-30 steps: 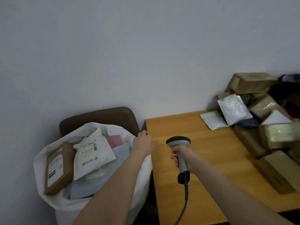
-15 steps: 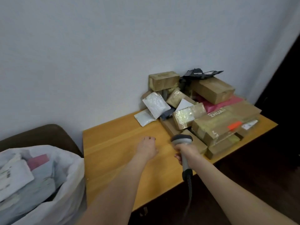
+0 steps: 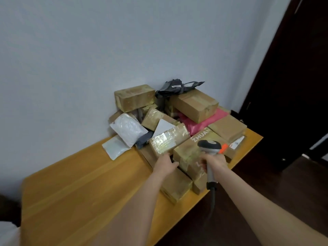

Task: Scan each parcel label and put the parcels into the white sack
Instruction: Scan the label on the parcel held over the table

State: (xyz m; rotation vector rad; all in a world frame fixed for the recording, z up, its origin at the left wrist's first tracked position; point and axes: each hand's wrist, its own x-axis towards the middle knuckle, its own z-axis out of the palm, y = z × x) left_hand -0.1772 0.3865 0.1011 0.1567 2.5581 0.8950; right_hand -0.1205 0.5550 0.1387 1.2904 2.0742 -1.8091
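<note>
Brown taped box (image 3: pixel 168 141) lies just beyond the left hand (image 3: pixel 166 164), long axis across its reach; the hand, open, touches its near face. The right hand (image 3: pixel 215 161) grips the scanner (image 3: pixel 209 147).

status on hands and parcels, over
Right hand grips scanner, held over the parcel pile. Left hand at the taped box, grip unclear. No parcel lifted; white sack edge at far left. Nothing in the way.
</note>
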